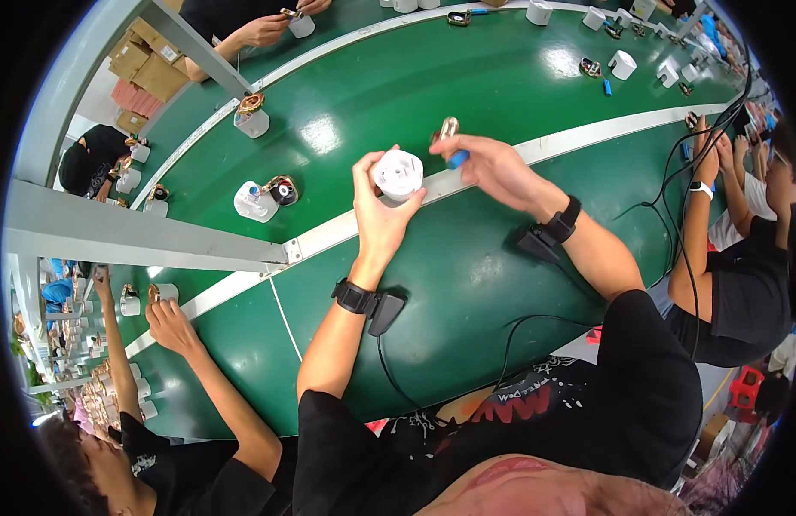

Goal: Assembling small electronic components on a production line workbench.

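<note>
My left hand (379,225) is closed around a white plastic housing (400,175), held up over the pale strip along the green belt. The housing's recessed face, with small details inside, is turned up toward me. To the right of it, my right hand (505,176) pinches a small shiny copper-coloured part (450,127) between thumb and fingers. A blue cylinder (457,158) shows just below those fingers; whether it is joined to the copper-coloured part is hidden. The two hands are apart, and the parts they hold do not touch.
On the belt to the left lie a white housing (255,202) and a round black-and-copper part (283,191). Another housing (252,120) stands beyond. A grey metal post (149,234) crosses at left. Black cables (673,185) hang at right. Co-workers sit on both sides and opposite.
</note>
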The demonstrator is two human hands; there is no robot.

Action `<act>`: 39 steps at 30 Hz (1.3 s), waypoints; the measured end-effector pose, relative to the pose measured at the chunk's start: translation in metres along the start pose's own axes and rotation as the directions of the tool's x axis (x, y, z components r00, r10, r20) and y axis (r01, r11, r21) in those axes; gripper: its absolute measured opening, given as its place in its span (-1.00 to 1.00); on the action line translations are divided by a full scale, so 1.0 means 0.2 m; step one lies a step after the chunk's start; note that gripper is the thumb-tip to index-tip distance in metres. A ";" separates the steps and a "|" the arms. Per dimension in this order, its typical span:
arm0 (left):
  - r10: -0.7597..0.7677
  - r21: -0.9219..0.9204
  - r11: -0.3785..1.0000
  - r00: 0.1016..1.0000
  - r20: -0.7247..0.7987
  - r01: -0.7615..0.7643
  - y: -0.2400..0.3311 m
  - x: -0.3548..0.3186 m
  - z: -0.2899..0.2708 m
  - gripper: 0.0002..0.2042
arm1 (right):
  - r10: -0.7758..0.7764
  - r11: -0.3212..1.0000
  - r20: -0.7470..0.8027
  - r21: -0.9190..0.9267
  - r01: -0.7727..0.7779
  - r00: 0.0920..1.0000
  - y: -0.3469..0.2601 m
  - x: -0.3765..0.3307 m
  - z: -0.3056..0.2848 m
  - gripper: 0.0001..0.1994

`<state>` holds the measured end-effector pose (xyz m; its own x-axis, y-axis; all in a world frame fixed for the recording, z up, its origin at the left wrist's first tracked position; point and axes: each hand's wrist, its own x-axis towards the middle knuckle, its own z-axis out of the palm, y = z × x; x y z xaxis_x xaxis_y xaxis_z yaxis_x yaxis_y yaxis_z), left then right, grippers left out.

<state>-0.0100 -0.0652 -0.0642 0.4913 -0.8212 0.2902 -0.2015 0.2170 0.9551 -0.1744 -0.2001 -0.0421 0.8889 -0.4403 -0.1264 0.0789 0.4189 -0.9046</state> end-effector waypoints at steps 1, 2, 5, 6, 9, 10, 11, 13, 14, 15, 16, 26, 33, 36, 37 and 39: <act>-0.019 0.003 1.000 0.999 0.036 0.019 -0.02 0.00 0.00 -0.29 | -0.079 0.975 -0.143 -0.215 0.047 0.986 -0.03 -0.01 0.02 -0.73; -0.038 0.007 0.999 0.997 0.070 0.038 -0.03 0.00 0.00 -0.31 | -0.074 0.975 -0.139 -0.218 0.043 0.988 -0.03 -0.01 0.02 -0.73; -0.059 0.036 0.998 0.990 0.130 0.054 -0.08 -0.02 0.02 -0.34 | -0.419 0.778 -0.099 -0.551 0.301 0.902 -0.01 0.01 -0.03 -0.81; -0.059 0.058 0.997 0.983 0.172 0.049 -0.07 -0.02 0.03 -0.35 | -0.414 0.781 -0.099 -0.548 0.298 0.905 0.00 0.01 -0.04 -0.81; -0.070 0.092 0.994 0.973 0.218 0.051 -0.05 -0.03 0.05 -0.36 | -0.302 0.818 -0.076 -0.533 0.217 0.950 0.04 0.02 -0.06 -0.75; -0.074 0.101 0.993 0.972 0.224 0.053 -0.04 -0.03 0.06 -0.36 | -0.297 0.821 -0.078 -0.530 0.213 0.952 0.05 0.02 -0.07 -0.75; -0.074 0.111 0.993 0.971 0.226 0.050 -0.03 -0.03 0.06 -0.36 | -0.306 0.811 -0.052 -0.537 0.231 0.951 0.04 0.02 -0.06 -0.75; -0.067 0.135 0.990 0.971 0.229 0.037 -0.04 -0.03 0.06 -0.36 | -0.322 0.791 -0.003 -0.551 0.267 0.947 0.01 0.01 -0.03 -0.76; -0.058 0.157 0.987 0.971 0.234 0.021 -0.04 -0.03 0.06 -0.36 | -0.320 0.792 -0.002 -0.549 0.266 0.947 0.00 0.00 -0.02 -0.76; -0.049 0.178 0.984 0.970 0.240 0.005 -0.04 -0.04 0.06 -0.36 | -0.344 0.774 0.001 -0.566 0.284 0.939 -0.01 -0.01 0.00 -0.76; -0.050 0.178 0.984 0.969 0.241 0.006 -0.04 -0.04 0.06 -0.36 | -0.369 0.754 0.005 -0.583 0.302 0.930 -0.03 -0.03 0.03 -0.75; -0.095 0.174 0.984 0.949 0.299 0.044 -0.05 -0.04 0.06 -0.35 | -0.524 0.554 0.251 -0.626 0.549 0.814 0.00 -0.03 0.00 -0.73; -0.094 0.142 0.989 0.944 0.318 0.051 -0.08 -0.04 0.06 -0.32 | -0.460 0.667 0.257 -0.532 0.521 0.850 0.00 -0.04 -0.01 -0.75; -0.094 0.142 0.989 0.944 0.316 0.050 -0.08 -0.04 0.06 -0.32 | -0.455 0.634 0.260 -0.576 0.515 0.852 0.00 -0.05 -0.02 -0.78; -0.099 0.143 0.988 0.943 0.317 0.056 -0.08 -0.04 0.06 -0.31 | -0.452 0.617 0.262 -0.598 0.511 0.853 -0.01 -0.05 -0.01 -0.80; -0.110 0.142 0.988 0.941 0.319 0.068 -0.09 -0.04 0.06 -0.31 | -0.453 0.631 0.247 -0.591 0.504 0.857 -0.01 -0.05 -0.01 -0.81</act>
<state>-0.0208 -0.0694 -0.0841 0.2147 -0.9652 0.1491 -0.2863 0.0837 0.9545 -0.1847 -0.1967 -0.0401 0.8371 -0.3710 0.4019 0.2308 -0.4266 -0.8745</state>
